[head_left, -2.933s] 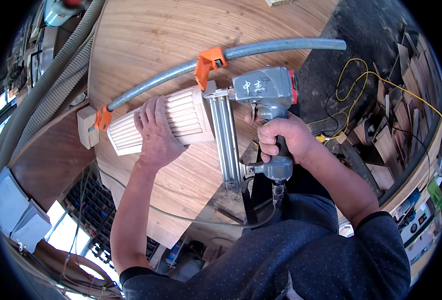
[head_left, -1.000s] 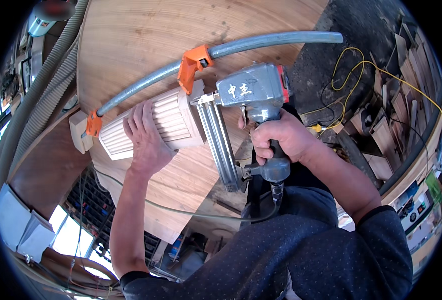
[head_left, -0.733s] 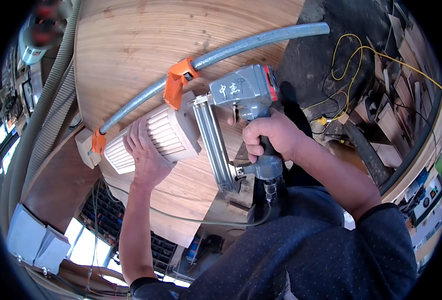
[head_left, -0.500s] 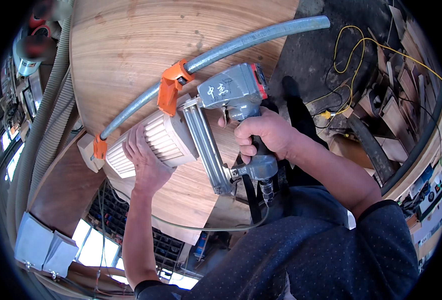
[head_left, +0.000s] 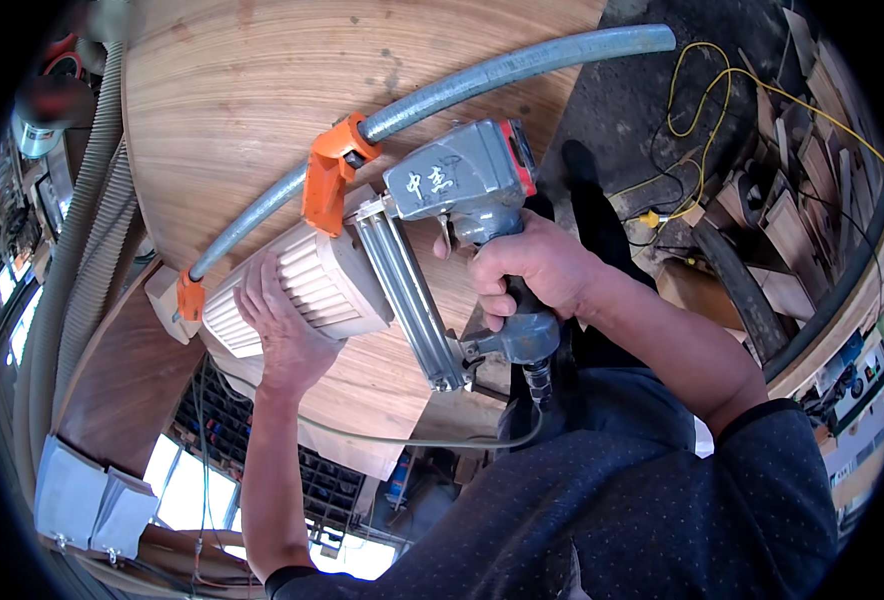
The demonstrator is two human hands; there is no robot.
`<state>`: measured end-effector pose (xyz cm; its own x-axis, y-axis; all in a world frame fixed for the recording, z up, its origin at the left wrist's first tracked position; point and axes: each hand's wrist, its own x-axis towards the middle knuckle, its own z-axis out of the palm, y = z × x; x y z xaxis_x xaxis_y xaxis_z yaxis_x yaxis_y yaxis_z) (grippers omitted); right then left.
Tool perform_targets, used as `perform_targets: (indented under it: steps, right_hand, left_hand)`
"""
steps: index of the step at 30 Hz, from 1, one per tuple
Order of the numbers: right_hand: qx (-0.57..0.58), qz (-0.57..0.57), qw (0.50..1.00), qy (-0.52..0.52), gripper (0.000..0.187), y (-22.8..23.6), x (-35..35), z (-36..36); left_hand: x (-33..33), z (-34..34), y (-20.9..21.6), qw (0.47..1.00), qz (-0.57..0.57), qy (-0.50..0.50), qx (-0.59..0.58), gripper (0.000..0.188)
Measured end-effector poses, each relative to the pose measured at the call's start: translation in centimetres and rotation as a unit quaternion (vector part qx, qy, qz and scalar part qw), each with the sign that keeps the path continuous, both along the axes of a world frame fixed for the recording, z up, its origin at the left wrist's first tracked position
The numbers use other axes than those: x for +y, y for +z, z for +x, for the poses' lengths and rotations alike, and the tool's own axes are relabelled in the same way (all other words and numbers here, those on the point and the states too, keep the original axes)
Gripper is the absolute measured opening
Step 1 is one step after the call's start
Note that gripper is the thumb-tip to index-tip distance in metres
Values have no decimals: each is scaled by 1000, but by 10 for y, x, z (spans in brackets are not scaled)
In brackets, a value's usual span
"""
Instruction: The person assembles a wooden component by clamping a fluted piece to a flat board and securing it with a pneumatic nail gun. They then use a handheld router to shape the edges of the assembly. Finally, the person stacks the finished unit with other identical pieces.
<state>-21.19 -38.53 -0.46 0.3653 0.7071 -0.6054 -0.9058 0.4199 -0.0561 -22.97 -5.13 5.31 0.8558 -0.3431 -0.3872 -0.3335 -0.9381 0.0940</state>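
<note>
A grey-blue pneumatic nail gun (head_left: 459, 165) is in my right hand (head_left: 537, 265), whose fingers wrap its handle. Its silver magazine (head_left: 412, 300) slants down beside the end of a pale slatted wooden piece (head_left: 327, 275) with a curved, ribbed face. The gun's nose is near that end; whether they touch I cannot tell. My left hand (head_left: 287, 325) grips the slatted piece from the near side, fingers spread over the ribs. A pipe clamp with a grey metal pipe (head_left: 492, 85) lies along the piece, its orange jaws (head_left: 332, 175) at both ends.
The wood-grained tabletop (head_left: 252, 90) lies under the work. A thin air hose (head_left: 412, 441) runs from the gun's handle to the left. Ribbed ducts (head_left: 87, 220) stand at the left. Wood offcuts (head_left: 792, 240) and a yellow cable (head_left: 727, 80) lie on the floor at right.
The view has shifted slightly, so the clamp, gun and slatted piece appear a little farther left. Both hands keep the same holds.
</note>
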Motion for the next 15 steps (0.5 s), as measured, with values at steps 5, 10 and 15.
perform_targets:
  steps: [5, 10, 15]
  right_hand:
    - [11, 2, 1000, -1, 44, -4, 2, -3]
    - [14, -8, 1000, -4, 44, -2, 1, -1]
    - [-6, -4, 1000, -11, 44, -4, 2, -1]
  left_hand:
    - [-2, 0, 1, 1000, 1, 8, 0, 127]
    - [1, -1, 0, 1000, 0, 11, 0, 124]
    - [0, -1, 0, 1000, 3, 13, 1, 123]
